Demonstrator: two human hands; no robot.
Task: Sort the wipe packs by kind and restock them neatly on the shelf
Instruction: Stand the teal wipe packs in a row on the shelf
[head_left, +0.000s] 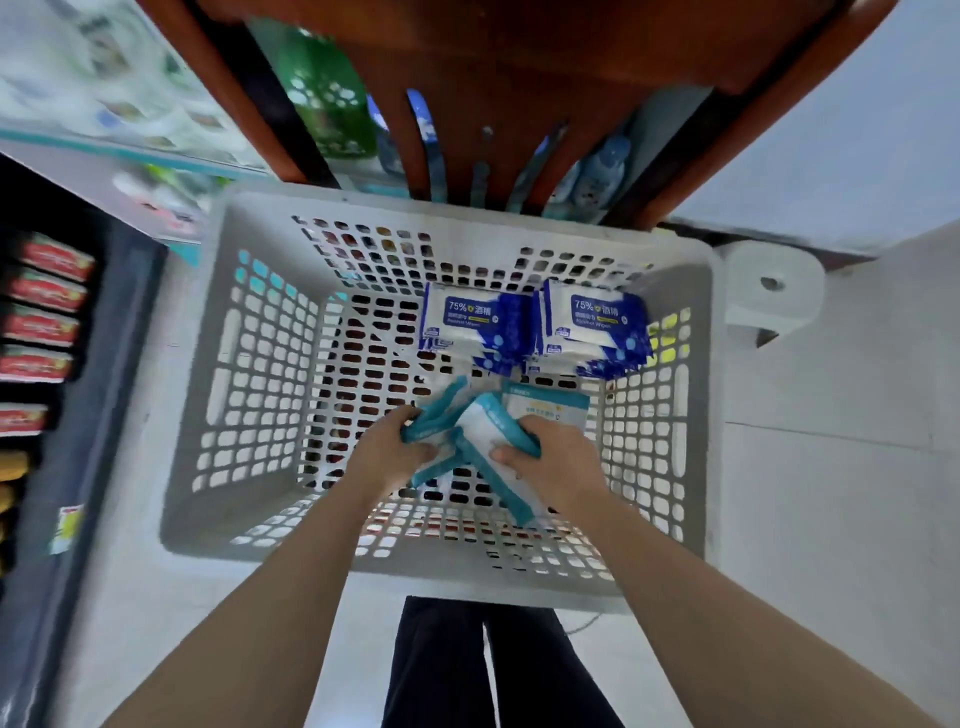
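A grey perforated basket (244, 364) stands on the floor below me. At its far side lie two stacks of blue-and-white 75% alcohol wipe packs (470, 319), the second stack (592, 322) to the right. Nearer me are several teal-and-white wipe packs (488, 426), some tilted on edge. My left hand (389, 449) grips teal packs at the left of that pile. My right hand (550, 462) holds teal packs at the right, thumb on a white face. One more teal-edged pack (545, 405) lies flat behind my right hand.
An orange-brown shelf unit (498, 78) rises right behind the basket, with a green bag (324, 98) and blue bottles (597, 176) on it. A dark rack with red packs (47, 306) is at the left. A toilet roll (769, 291) sits at the right on the pale floor.
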